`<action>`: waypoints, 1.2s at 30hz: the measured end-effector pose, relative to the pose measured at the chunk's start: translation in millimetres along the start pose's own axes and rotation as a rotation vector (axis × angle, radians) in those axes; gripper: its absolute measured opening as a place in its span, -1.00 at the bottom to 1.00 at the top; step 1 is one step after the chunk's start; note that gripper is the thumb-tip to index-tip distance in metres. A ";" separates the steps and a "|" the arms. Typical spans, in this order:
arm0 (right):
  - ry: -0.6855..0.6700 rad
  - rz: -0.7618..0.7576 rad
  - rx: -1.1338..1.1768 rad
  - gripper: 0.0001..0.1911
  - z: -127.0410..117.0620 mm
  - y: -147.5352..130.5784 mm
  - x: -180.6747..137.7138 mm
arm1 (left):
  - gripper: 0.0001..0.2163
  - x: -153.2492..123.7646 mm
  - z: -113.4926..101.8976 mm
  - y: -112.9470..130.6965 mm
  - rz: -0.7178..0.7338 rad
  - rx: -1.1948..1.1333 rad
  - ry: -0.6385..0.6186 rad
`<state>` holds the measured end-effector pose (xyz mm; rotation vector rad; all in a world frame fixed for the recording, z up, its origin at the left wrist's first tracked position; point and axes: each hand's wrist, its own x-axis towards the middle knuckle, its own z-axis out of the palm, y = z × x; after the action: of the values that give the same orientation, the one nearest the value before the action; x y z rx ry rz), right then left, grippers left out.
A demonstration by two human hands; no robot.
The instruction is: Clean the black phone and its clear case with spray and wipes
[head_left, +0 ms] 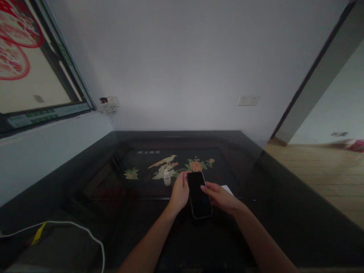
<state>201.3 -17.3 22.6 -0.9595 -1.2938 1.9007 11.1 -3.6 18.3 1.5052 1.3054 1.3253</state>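
Observation:
A smartphone (199, 199) with a dark screen is held up over the black table between both hands. My left hand (180, 191) grips its left edge near the top. On the other side my right hand (220, 195) holds the right edge, its thumb resting over the screen. Just left of my left hand a small clear bottle (167, 177) with a white cap stands upright on the table. Part of a white, flat object (227, 189) shows behind my right hand; most of it is hidden, so its kind is unclear.
The glossy black table (273, 212) has a bird-and-flower picture (196, 165) on its top. A white cable (82, 227) with a yellow tag (38, 233) curves at the lower left. Wall sockets (248, 100) sit above the far edge. A window (36, 64) is at left.

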 end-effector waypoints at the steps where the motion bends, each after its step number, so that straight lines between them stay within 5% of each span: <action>1: 0.009 0.009 0.003 -0.57 -1.0 0.6 0.8 | -0.64 0.5 -1.4 1.5 -0.009 -0.013 -0.015; 8: 0.171 -0.032 0.005 -0.54 0.5 4.2 7.4 | -0.71 2.2 -8.5 18.9 -0.359 -0.304 -0.197; 15: 0.360 0.040 0.020 -0.60 6.8 7.9 12.2 | -0.78 -0.7 -17.0 29.8 -0.451 -0.415 -0.275; 21: 0.303 0.112 0.136 -0.63 15.4 -0.9 8.5 | -0.70 2.4 -26.2 31.6 -0.381 -0.339 -0.433; 30: 0.155 0.090 0.126 -0.53 30.2 -3.7 4.7 | -0.76 -0.4 -21.2 25.9 -0.168 -0.431 -0.420; 36: 0.022 0.184 -0.011 -0.33 31.6 -4.4 -1.2 | -0.77 -3.2 -26.2 31.3 -0.151 -0.129 -0.347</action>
<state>175.8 -32.0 34.9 -1.1357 -1.2406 2.0157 -7.5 -16.0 52.7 1.4403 1.0670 0.9812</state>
